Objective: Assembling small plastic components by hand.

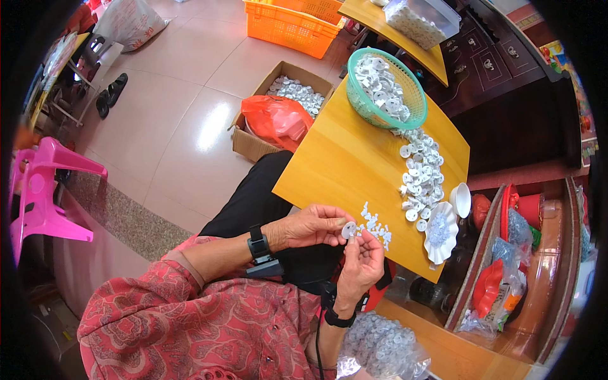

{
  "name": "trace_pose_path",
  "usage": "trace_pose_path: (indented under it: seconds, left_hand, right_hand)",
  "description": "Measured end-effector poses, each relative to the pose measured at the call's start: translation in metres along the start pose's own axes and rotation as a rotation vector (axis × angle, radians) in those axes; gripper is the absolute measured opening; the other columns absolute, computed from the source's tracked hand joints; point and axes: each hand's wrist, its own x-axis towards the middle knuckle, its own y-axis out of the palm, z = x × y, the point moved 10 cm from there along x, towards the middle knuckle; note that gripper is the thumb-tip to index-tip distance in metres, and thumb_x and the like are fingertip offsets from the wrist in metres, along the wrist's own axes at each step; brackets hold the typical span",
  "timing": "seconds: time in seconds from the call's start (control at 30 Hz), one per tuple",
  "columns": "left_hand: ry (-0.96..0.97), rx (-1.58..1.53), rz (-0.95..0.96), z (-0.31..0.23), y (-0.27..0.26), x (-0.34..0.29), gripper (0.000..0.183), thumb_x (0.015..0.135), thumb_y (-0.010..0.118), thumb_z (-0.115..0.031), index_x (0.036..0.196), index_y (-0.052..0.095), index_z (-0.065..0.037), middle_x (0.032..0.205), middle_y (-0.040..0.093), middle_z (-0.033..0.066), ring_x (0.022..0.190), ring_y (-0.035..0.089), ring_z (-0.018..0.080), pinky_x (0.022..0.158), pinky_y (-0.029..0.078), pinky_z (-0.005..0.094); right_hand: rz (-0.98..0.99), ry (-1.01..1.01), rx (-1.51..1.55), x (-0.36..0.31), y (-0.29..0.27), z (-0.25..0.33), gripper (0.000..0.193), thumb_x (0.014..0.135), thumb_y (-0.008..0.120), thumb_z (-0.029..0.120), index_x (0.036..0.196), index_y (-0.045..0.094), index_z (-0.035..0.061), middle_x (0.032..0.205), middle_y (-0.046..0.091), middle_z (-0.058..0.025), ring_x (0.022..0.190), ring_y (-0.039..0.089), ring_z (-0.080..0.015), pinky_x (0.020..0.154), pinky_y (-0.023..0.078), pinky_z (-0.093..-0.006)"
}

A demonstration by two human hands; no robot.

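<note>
My left hand (pixel 315 227) and my right hand (pixel 363 265) meet just off the near edge of the yellow table (pixel 342 158). A small round white plastic disc (pixel 349 230) is pinched between them, the fingertips of both hands on it. Right beside the fingers, tiny white plastic pieces (pixel 375 228) lie scattered on the tabletop. Farther along, a long heap of white round plastic parts (pixel 422 174) runs up to a green basket (pixel 415 95) filled with similar parts. A white scalloped dish (pixel 437 255) holds small pale pieces, with a white bowl (pixel 461 200) next to it.
A cardboard box (pixel 250 144) with white parts and a red bag (pixel 275 118) stands left of the table. Clear bag of parts (pixel 383 342) sits near my right forearm. An orange crate (pixel 288 31), a pink stool (pixel 47 193) and a cluttered shelf (pixel 538 285) surround me.
</note>
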Motion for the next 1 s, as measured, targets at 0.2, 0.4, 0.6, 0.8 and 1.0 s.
trace_pose_path:
  seconds: [0.2, 0.4, 0.6, 0.8, 1.0]
  left_hand:
    - [0.005, 0.045, -0.003, -0.001, -0.006, -0.005, 0.027, 0.096, 0.060, -0.016, 0.118, 0.061, 0.000, 0.098, 0.067, 0.0071, 0.083, 0.067, 0.0138, 0.073, 0.056, 0.0242]
    - [0.017, 0.142, -0.016, -0.007, -0.007, -0.011, 0.026, 0.096, 0.060, -0.017, 0.115, 0.062, 0.001, 0.096, 0.067, 0.0066, 0.079, 0.064, 0.0118, 0.068, 0.053, 0.0233]
    - [0.055, 0.330, -0.067, -0.018, -0.011, -0.013, 0.025, 0.097, 0.060, -0.019, 0.112, 0.064, 0.001, 0.090, 0.067, 0.0049, 0.077, 0.063, 0.0101, 0.065, 0.052, 0.0225]
    - [0.051, 0.244, -0.105, -0.021, -0.015, -0.014, 0.026, 0.097, 0.059, -0.019, 0.112, 0.064, 0.001, 0.089, 0.067, 0.0057, 0.075, 0.064, 0.0108, 0.064, 0.053, 0.0223]
    - [0.048, 0.201, -0.117, -0.019, -0.019, -0.013, 0.026, 0.096, 0.060, -0.019, 0.112, 0.064, 0.002, 0.089, 0.067, 0.0060, 0.074, 0.065, 0.0110, 0.062, 0.053, 0.0219]
  right_hand:
    - [0.015, -0.059, -0.125, -0.002, 0.005, 0.007, 0.022, 0.085, 0.066, -0.002, 0.106, 0.059, -0.0035, 0.083, 0.062, -0.0038, 0.070, 0.057, -0.0075, 0.064, 0.049, -0.0224]
    - [0.054, -0.141, -0.307, -0.003, 0.017, 0.021, 0.016, 0.084, 0.067, 0.000, 0.098, 0.061, -0.0013, 0.079, 0.063, -0.0045, 0.066, 0.059, -0.0101, 0.061, 0.049, -0.0255]
    - [0.100, -0.174, -0.329, -0.004, 0.028, 0.019, 0.017, 0.085, 0.066, 0.000, 0.101, 0.061, -0.0024, 0.081, 0.063, -0.0048, 0.070, 0.059, -0.0102, 0.063, 0.050, -0.0255]
    - [0.116, -0.040, -0.128, -0.003, 0.024, 0.004, 0.025, 0.090, 0.061, -0.001, 0.114, 0.055, -0.0062, 0.091, 0.060, -0.0049, 0.077, 0.056, -0.0079, 0.070, 0.048, -0.0201]
    - [0.093, -0.035, -0.135, -0.003, 0.024, 0.001, 0.023, 0.088, 0.063, 0.000, 0.110, 0.057, -0.0062, 0.089, 0.061, -0.0059, 0.076, 0.057, -0.0088, 0.069, 0.050, -0.0231]
